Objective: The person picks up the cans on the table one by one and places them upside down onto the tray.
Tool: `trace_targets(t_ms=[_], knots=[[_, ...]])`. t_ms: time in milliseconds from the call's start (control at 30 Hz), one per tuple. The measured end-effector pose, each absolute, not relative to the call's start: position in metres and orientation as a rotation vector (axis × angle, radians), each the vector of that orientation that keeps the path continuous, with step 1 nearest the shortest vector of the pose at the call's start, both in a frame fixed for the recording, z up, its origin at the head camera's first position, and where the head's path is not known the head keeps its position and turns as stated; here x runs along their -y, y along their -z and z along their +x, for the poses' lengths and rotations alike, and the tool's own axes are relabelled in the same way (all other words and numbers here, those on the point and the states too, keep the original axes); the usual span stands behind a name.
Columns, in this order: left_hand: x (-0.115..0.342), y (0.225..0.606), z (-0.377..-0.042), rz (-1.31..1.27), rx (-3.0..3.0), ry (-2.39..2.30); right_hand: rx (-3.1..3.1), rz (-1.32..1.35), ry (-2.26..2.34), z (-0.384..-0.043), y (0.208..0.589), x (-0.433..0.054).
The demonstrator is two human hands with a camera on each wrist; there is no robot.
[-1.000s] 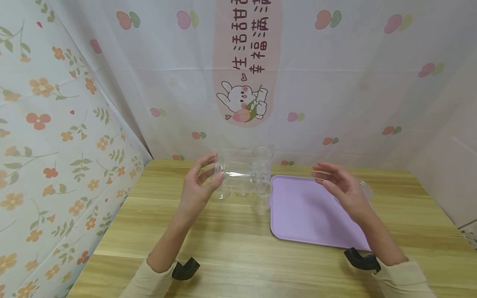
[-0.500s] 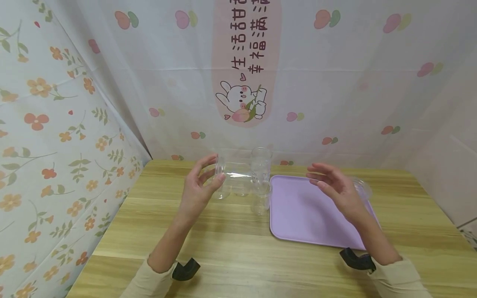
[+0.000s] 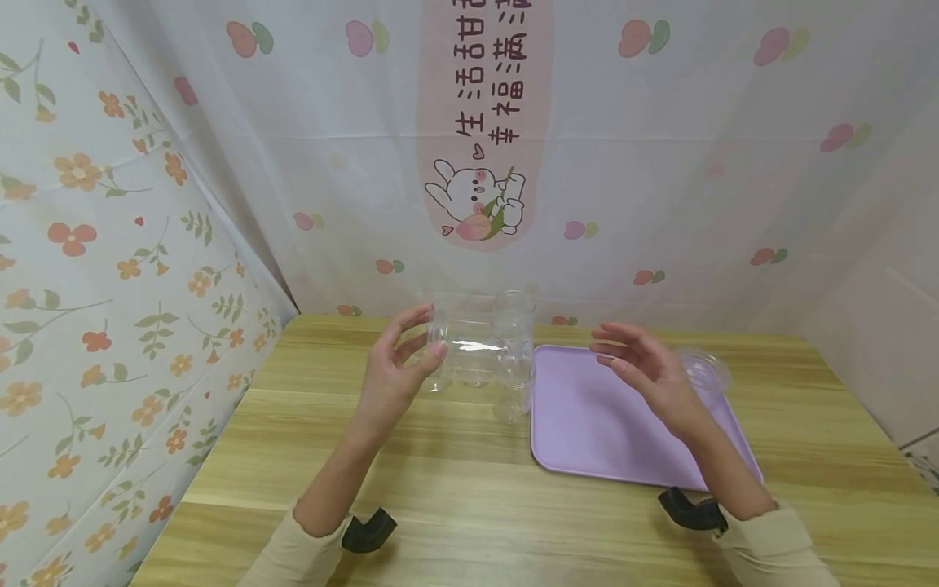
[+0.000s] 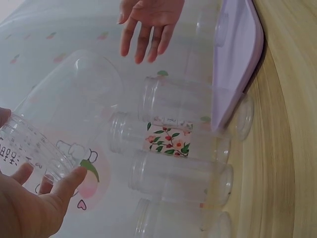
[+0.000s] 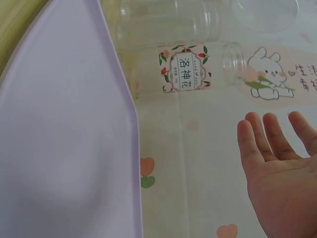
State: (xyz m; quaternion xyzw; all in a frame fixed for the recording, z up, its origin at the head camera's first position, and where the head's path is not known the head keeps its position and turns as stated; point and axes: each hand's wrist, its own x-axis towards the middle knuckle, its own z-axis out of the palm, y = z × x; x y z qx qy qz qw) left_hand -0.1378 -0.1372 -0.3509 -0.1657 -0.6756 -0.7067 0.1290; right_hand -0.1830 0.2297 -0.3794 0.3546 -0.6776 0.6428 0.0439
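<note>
My left hand (image 3: 392, 371) grips a large clear plastic jar (image 4: 74, 89) by its threaded mouth, thumb on one side and fingers on the other. The held jar lies on its side in the air, its base pointing right. Close below and beside it stand several smaller clear jars (image 4: 183, 176); one is a jar with a floral label (image 5: 185, 67). My right hand (image 3: 653, 383) hovers over the purple tray (image 3: 587, 432), palm toward the left, fingers loosely bent and holding nothing.
A round clear plastic piece (image 3: 704, 371) lies at the tray's back right corner, partly behind my right hand. The wooden table (image 3: 469, 514) ends at a patterned cloth backdrop (image 3: 660, 163), with a floral cloth (image 3: 147, 269) along the left.
My right hand has moved left over the tray, uncovering more of the round clear piece. My left hand and the large jar have shifted slightly right.
</note>
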Motion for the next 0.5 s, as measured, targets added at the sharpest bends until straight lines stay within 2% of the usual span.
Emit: trace_targets(t_ms=[500], knots=[[0.1293, 0.3531, -0.1392, -0.498, 1.972, 2.076, 2.041, 1.139, -1.993, -0.1813, 0.3778, -0.2200]])
